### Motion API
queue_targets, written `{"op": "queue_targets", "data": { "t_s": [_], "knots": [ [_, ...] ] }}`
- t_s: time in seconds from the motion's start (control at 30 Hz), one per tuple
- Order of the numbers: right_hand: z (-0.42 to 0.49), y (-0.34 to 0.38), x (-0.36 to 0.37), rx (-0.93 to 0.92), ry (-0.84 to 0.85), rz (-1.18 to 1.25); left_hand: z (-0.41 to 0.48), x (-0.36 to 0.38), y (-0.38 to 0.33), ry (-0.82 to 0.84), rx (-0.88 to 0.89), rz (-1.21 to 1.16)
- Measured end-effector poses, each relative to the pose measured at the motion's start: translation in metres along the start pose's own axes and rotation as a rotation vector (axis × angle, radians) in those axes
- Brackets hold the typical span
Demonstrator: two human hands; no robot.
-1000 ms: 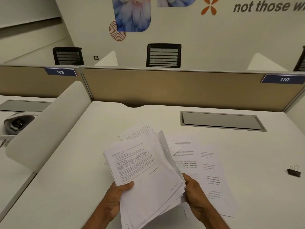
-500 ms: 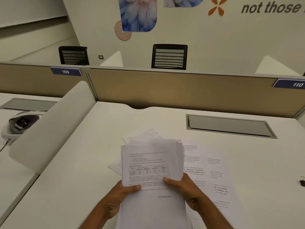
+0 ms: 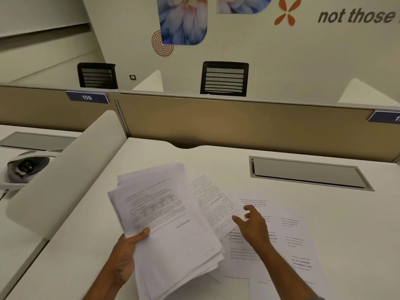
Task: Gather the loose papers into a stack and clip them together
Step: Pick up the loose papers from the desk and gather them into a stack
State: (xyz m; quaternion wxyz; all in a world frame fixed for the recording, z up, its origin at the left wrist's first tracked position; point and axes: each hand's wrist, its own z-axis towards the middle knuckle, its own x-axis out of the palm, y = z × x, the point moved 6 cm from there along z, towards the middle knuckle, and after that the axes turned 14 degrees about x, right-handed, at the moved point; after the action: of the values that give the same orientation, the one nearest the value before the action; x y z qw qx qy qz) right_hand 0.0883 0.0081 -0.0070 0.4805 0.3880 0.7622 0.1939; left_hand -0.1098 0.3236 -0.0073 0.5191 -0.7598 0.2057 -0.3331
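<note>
Left hand [image 3: 126, 254]: lower centre, grasping the stack of papers [image 3: 168, 226], thumb on top.
Stack: thin white printed sheets, edges fanned and uneven, text blurred.
Right hand [image 3: 254, 227]: fingers spread, holding nothing, over the loose sheets [image 3: 287, 241].
Loose sheets: flat on the smooth white desk [image 3: 216, 161], centre right.
Labels: blue tag [image 3: 87, 97] reads "109"; wall lettering [image 3: 357, 16] "not those".
</note>
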Motion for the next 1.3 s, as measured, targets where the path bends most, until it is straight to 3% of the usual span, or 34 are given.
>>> {"op": "queue_targets", "data": {
  "t_s": [0.13,0.33,0.6,0.7,0.8,0.97,1.13,1.3],
  "knots": [
    [0.037,0.004,0.006,0.008,-0.090,-0.278,0.018,-0.024,0.001,-0.091,0.039,-0.002],
    [0.060,0.011,0.023,0.042,-0.047,-0.585,0.034,-0.033,0.000,-0.127,0.078,-0.014],
    [0.075,0.007,0.030,0.084,-0.009,-0.553,0.036,-0.029,0.001,-0.134,0.061,-0.063],
    [0.071,0.008,0.030,0.010,0.007,-0.416,0.031,-0.029,0.001,-0.142,0.021,-0.084],
    [0.060,0.008,0.026,-0.008,0.100,-0.121,0.023,-0.025,0.004,-0.126,-0.055,-0.134],
    [0.009,-0.005,0.010,0.105,0.325,0.368,0.002,-0.010,0.015,-0.111,-0.131,-0.198],
    [-0.041,-0.030,0.017,0.215,0.547,0.482,-0.011,0.001,0.024,-0.131,-0.142,-0.181],
    [-0.067,-0.038,0.022,0.261,0.610,0.495,-0.019,0.013,0.022,-0.072,-0.126,-0.149]
  ]
}}
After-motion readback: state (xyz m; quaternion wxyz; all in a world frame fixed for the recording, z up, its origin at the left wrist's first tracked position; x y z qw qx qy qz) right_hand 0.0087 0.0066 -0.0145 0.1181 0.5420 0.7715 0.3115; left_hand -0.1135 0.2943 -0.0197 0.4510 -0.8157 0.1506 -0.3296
